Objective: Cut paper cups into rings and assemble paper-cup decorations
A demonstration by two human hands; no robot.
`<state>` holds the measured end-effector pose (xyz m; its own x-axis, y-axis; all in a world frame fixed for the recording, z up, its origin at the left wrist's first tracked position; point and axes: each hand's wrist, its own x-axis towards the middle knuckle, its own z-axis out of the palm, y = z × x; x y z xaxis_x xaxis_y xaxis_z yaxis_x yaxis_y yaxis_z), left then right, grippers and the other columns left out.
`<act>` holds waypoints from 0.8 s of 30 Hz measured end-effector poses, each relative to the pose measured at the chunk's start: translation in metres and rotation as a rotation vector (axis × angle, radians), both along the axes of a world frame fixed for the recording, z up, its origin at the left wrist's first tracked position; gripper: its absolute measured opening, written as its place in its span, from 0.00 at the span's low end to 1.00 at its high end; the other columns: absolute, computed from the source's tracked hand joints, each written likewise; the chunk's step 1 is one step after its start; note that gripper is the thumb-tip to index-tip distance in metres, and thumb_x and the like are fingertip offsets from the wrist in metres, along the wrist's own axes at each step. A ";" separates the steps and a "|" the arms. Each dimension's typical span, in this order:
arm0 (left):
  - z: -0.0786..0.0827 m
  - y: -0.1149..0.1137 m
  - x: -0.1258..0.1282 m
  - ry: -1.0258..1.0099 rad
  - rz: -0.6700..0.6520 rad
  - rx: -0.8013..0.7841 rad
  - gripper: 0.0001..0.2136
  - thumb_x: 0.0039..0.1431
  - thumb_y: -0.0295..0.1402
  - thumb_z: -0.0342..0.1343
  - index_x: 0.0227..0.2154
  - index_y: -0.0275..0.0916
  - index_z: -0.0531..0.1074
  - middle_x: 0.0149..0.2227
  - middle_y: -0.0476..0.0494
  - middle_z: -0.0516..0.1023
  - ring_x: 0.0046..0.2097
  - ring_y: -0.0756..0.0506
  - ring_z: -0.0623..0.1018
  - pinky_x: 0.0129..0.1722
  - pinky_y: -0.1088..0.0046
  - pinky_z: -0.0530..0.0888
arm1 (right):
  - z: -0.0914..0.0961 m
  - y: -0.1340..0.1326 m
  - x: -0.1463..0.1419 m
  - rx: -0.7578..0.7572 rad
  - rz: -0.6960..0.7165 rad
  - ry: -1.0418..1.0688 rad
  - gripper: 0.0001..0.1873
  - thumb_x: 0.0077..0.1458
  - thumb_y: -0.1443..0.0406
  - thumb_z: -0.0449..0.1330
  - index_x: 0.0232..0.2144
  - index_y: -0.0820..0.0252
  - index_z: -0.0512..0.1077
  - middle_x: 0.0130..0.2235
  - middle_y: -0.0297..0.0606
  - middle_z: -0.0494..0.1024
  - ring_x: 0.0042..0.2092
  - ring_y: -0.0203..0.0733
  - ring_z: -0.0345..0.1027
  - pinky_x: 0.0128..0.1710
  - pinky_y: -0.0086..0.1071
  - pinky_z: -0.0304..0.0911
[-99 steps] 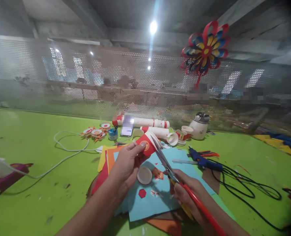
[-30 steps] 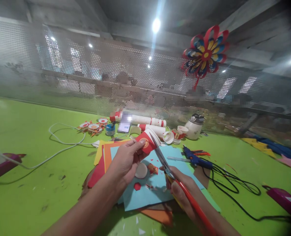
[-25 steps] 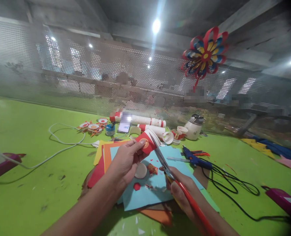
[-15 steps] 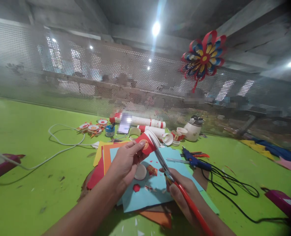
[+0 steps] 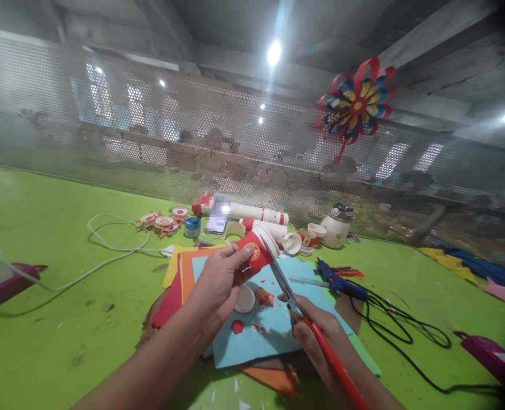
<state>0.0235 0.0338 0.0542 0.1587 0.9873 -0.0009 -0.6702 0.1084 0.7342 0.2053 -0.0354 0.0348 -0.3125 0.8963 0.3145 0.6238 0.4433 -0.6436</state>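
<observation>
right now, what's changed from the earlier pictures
The view has swung, bringing more of the purple block in at right; nothing was visibly taken up or let go. The left hand still holds the red cup, and the right hand the scissors, blades at the cup's white edge.

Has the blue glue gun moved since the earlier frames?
No. Judged against the white bottle, the glue gun lies in the same place; only the camera's view has shifted slightly.
</observation>
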 end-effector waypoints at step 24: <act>0.002 -0.003 0.001 0.045 0.101 0.071 0.08 0.43 0.30 0.66 0.26 0.32 0.75 0.28 0.44 0.76 0.30 0.51 0.73 0.33 0.74 0.73 | -0.008 0.001 0.002 0.045 -0.047 0.003 0.27 0.60 0.48 0.46 0.47 0.61 0.71 0.21 0.30 0.62 0.25 0.37 0.59 0.29 0.28 0.59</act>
